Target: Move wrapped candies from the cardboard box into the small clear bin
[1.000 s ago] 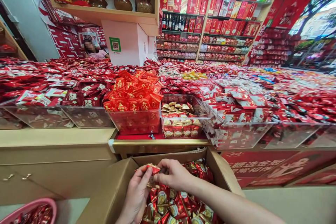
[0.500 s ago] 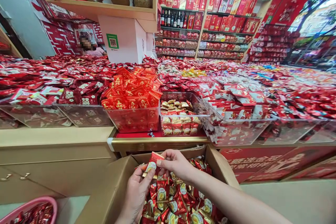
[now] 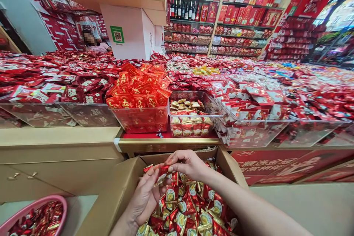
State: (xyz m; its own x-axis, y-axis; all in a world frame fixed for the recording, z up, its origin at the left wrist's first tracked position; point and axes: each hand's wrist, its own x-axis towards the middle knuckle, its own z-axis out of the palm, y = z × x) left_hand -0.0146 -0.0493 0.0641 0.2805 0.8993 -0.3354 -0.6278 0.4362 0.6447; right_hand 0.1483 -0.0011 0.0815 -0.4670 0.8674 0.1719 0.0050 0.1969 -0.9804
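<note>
Above an open cardboard box point(image 3: 129, 177), my two hands meet over a heap of red and gold wrapped candies point(image 3: 193, 206). My right hand point(image 3: 186, 163) pinches a red wrapped candy point(image 3: 164, 169) between thumb and fingertips. On the other side, the thumb and fingers of my left hand point(image 3: 146, 191) close on the candy too, partly covering it. The corner of another red wrapper point(image 3: 147, 168) shows behind the left fingers; whether that hand holds it I cannot tell.
Behind the box, clear bins stand along the counter: one with orange-red packets point(image 3: 138, 118), one with gold candies point(image 3: 190, 127) stacked low, one with red and white packets point(image 3: 254, 129). A pink basket point(image 3: 65, 206) of candies sits lower left. A person point(image 3: 95, 42) is at the back left.
The candy has turned from showing its printed face to lying nearly edge-on between my hands. Both hands are slightly higher in view, and the camera has tilted down a little.
</note>
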